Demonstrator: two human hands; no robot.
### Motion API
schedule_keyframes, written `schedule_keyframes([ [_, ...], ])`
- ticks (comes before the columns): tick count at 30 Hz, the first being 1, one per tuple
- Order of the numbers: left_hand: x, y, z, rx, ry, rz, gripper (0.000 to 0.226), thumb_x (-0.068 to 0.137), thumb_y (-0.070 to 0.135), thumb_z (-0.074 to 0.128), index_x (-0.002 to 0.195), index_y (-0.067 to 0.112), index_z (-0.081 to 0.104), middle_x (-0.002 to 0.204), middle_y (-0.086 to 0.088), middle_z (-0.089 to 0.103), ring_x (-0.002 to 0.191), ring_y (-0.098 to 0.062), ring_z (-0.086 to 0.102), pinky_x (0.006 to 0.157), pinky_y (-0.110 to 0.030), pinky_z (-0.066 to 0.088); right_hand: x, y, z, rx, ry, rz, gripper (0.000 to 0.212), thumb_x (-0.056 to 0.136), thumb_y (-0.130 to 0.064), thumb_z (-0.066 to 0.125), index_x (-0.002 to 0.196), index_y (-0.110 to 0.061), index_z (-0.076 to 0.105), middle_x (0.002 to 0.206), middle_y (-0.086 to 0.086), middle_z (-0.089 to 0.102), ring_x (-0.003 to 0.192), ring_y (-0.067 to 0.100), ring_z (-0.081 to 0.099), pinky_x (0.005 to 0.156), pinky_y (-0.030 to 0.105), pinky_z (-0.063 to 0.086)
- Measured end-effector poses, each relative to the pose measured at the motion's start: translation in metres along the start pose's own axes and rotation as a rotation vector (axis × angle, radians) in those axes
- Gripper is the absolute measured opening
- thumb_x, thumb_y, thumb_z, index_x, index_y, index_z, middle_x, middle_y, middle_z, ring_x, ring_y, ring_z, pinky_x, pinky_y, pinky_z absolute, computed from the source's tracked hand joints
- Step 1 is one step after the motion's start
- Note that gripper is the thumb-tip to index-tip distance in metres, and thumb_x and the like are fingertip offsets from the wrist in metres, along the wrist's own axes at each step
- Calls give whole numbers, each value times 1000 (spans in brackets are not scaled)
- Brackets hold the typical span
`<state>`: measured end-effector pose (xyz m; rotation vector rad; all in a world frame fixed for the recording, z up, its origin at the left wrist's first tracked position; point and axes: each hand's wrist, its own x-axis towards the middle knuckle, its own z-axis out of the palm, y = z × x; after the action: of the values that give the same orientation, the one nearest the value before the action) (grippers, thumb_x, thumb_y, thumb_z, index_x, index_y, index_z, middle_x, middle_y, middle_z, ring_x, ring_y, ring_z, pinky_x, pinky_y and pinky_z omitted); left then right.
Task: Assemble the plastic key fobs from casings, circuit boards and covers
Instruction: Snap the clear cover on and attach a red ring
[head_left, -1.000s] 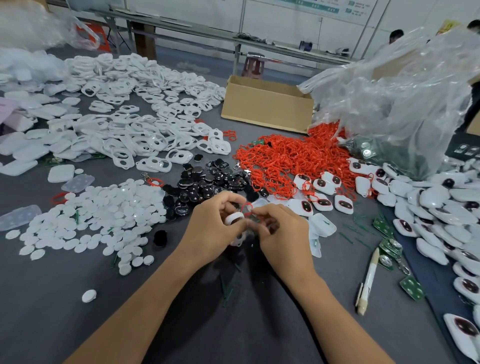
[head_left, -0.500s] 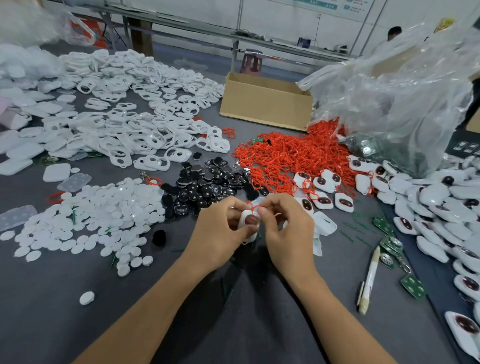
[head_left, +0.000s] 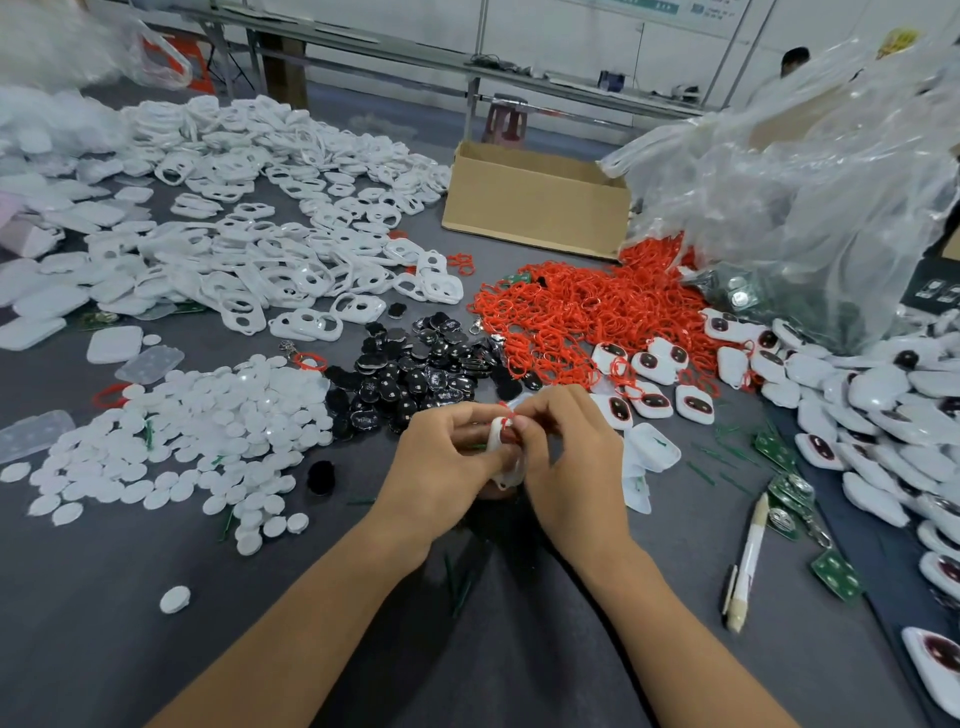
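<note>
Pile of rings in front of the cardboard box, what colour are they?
The rings are red, clearest in the head view.

The left forearm (head_left: 311, 613) slanted in from 7 o'clock and the right forearm (head_left: 670, 613) from 5 o'clock. The left hand (head_left: 447, 467), at 9 o'clock of the right hand (head_left: 571, 467), met it fingertip to fingertip, and both pinched one white casing (head_left: 494, 436) with curled fingers.

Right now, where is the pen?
Head view, lower right: the pen lies on the grey table, right of the right hand, beside green circuit boards.
</note>
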<state>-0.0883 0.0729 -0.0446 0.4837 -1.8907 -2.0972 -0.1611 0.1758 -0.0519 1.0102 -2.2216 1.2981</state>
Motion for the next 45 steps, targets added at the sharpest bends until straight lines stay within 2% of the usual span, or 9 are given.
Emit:
schedule_keyframes([
  [4, -1, 4, 2, -204, 26, -27, 30, 82, -5, 68, 111, 2, 67, 93, -13, 75, 74, -15, 71, 58, -25, 58, 0, -1, -1, 5, -4, -59, 15, 81, 8, 60, 77, -6, 58, 83, 2, 55, 77, 12, 50, 68, 24, 41],
  [13, 1, 3, 3, -271, 36, -48, 16, 89, 8, 65, 103, 5, 72, 84, -9, 75, 72, -12, 70, 55, -23, 55, 1, 4, 0, 68, 41, -61, 14, 78, 11, 62, 78, -3, 63, 88, 3, 59, 84, 10, 54, 77, 24, 45],
  [16, 0, 4, 4, -300, 30, -61, 18, 87, 11, 65, 102, 3, 72, 83, -10, 74, 70, -12, 70, 56, -23, 56, 1, 5, -1, 88, 55, -53, 14, 79, 10, 63, 77, -4, 63, 87, 1, 59, 84, 8, 55, 77, 23, 45],
  [20, -3, 4, 7, -403, -33, -83, 26, 76, 22, 67, 96, 9, 75, 85, -7, 74, 73, -13, 69, 62, -27, 59, 2, 5, -3, 107, 118, -63, 15, 77, 10, 67, 76, -5, 65, 83, 2, 61, 83, 3, 55, 78, 12, 40],
  [24, -3, 5, 8, -457, -57, -104, 27, 72, 23, 68, 95, 13, 78, 95, -8, 75, 80, -14, 69, 71, -30, 60, 2, 3, -5, 121, 155, -61, 13, 76, 10, 67, 76, -3, 67, 83, 3, 62, 85, -5, 53, 78, 8, 37],
  [29, -4, 6, 8, -478, -50, -96, 30, 73, 22, 69, 100, 10, 76, 97, -9, 75, 81, -14, 70, 68, -30, 60, 3, 3, -5, 125, 157, -62, 14, 76, 12, 67, 76, -2, 67, 84, 3, 62, 85, -4, 53, 79, 9, 38],
  [32, -5, 6, 9, -515, -65, -95, 30, 76, 21, 68, 103, 8, 75, 94, -9, 74, 81, -15, 70, 67, -30, 59, 2, 3, -5, 136, 166, -64, 16, 76, 12, 67, 77, -4, 67, 86, 4, 62, 85, 4, 57, 79, 13, 41],
  [40, -7, 8, 8, -478, -63, -94, 23, 73, 22, 67, 92, 13, 77, 81, -5, 74, 70, -13, 70, 60, -27, 58, 2, 5, -3, 105, 171, -138, 18, 74, 16, 67, 75, -2, 68, 84, 2, 61, 85, -5, 53, 80, 8, 38],
  [45, -5, 9, 7, -492, -67, -103, 18, 69, 17, 67, 82, 14, 79, 77, -6, 74, 68, -15, 70, 61, -32, 61, 3, 5, -3, 105, 147, -184, 19, 75, 19, 62, 75, 0, 65, 87, -2, 58, 83, 4, 55, 80, 10, 40],
])
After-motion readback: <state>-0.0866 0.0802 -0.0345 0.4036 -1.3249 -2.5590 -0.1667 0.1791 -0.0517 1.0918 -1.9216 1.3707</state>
